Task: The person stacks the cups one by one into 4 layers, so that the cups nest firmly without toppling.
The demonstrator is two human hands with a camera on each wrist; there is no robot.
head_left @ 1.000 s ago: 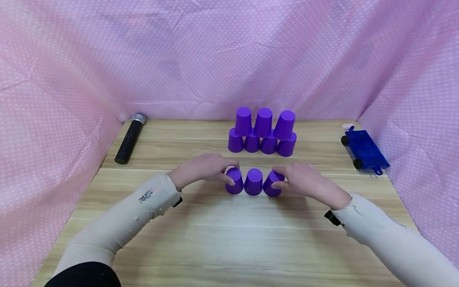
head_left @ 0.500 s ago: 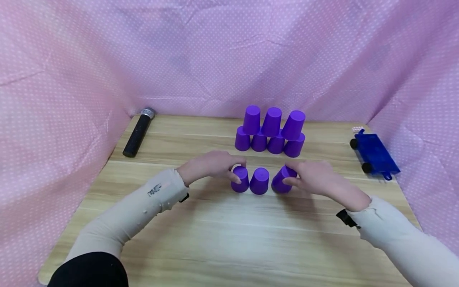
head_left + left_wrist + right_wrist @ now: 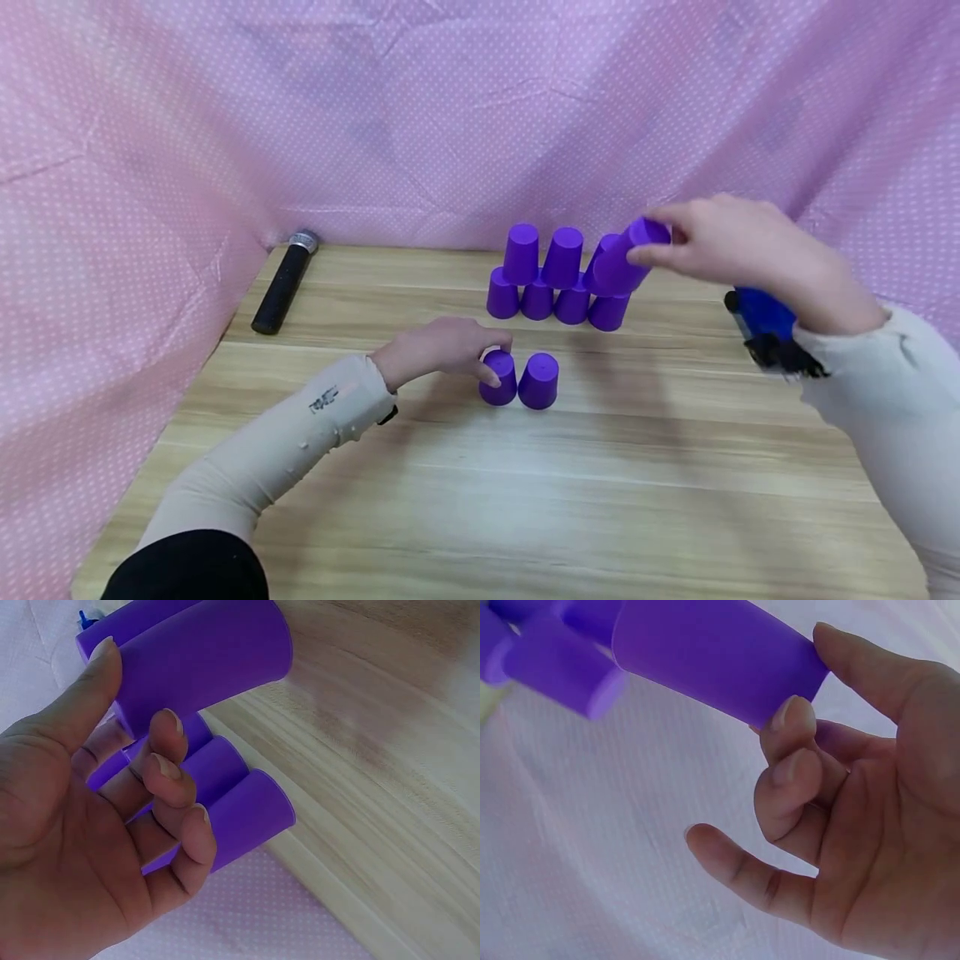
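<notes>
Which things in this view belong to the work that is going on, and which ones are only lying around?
Belonging to the work, it seems:
raised purple cup, held in the right grip
front left cup, in the left grip
front right cup
seven stacked cups

Only lying around:
black microphone
blue object, partly hidden

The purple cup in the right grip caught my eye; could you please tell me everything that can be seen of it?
The cup is plain purple, smooth and tapered, apparently plastic. The right grip pinches it near its narrower end. It is held up off the table, tilted, its wider end pointing down and left. In the head view it partly covers the upper row's rightmost stacked cup; whether they touch is unclear.
</notes>
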